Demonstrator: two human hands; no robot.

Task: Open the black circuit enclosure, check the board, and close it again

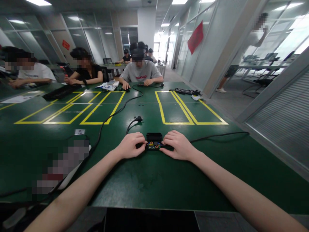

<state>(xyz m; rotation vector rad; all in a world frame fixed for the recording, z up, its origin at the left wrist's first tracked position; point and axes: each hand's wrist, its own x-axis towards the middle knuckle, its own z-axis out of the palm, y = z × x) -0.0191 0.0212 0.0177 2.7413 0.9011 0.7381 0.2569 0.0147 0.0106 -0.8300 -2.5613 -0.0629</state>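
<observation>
A small black box point(154, 139) with its lid off rests on the green table point(154, 180) straight ahead of me; a circuit board with coloured parts shows inside. My left hand point(131, 145) grips its left end with curled fingers. My right hand point(177, 145) grips its right end the same way. One black cable point(217, 135) runs off to the right from the box. A second cable ends in a black plug point(138, 119) lying just behind the box.
Yellow tape rectangles point(178, 109) mark the table's middle. A blurred flat object point(60, 167) lies at my left, with a long black cable point(106, 119) winding past it. Three people sit at the far side with small devices. A black tool point(185, 91) lies far right.
</observation>
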